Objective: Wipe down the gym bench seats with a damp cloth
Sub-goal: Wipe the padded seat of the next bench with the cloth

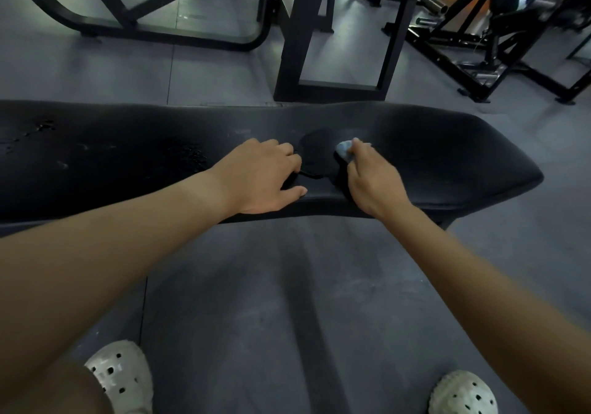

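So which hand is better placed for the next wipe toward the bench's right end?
Right. The right hand grips the blue cloth against the bench seat, nearest that end; the left hand only rests on the seat, without the cloth.

Grey rubber floor tiles (243, 285) cover the whole area. Far left: black tubular machine frame (120, 3). Far centre: black rectangular upright frame (291, 46). Far right: black angled rack (447, 65), with a chrome bar (431, 1) above it. Near edge: left clog (124, 378) and right clog (463, 394), both white and perforated
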Motion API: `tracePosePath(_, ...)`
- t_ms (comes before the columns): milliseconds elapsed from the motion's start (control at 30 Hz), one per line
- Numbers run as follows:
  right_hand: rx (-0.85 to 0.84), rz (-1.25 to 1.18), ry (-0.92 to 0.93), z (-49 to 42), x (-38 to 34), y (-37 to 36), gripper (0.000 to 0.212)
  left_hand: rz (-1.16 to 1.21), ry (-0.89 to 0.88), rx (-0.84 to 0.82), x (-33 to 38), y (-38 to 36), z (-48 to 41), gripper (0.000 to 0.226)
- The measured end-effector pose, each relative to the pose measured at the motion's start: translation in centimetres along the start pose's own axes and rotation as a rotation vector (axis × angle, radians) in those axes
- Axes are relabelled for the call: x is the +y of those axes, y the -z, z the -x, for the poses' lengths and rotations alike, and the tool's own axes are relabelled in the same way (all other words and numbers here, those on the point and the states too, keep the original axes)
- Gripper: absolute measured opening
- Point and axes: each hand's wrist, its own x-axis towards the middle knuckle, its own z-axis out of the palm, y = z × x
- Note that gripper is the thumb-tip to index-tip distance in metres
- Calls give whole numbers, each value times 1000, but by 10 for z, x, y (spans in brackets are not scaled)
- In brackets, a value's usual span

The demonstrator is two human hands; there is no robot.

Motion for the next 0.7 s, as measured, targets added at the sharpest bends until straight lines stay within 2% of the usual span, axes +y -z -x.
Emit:
tracePosePath(167,-115,-40,232,26,-22,-4,46,-19,43,36,13,-2,-1,47)
tracePosePath(267,-169,-27,287,32,-8,2,55,-62,72,40,21,-6,-1,46)
tracePosePath(367,-90,77,210,35,22,14,54,-99,94,42,26,-6,-2,44)
tracePosePath(500,104,105,-108,38,51,25,34,-91,122,41,32,-4,-3,42)
tracePosePath(567,153,86,-179,37,52,23,32,-92,126,50,35,-5,-3,39)
tracePosePath(633,155,67,-154,37,45,17,35,-100,132,55,39,-5,-4,38)
tracePosePath(700,98,57,-24,42,29,9,37,-98,153,48,42,-7,-5,39)
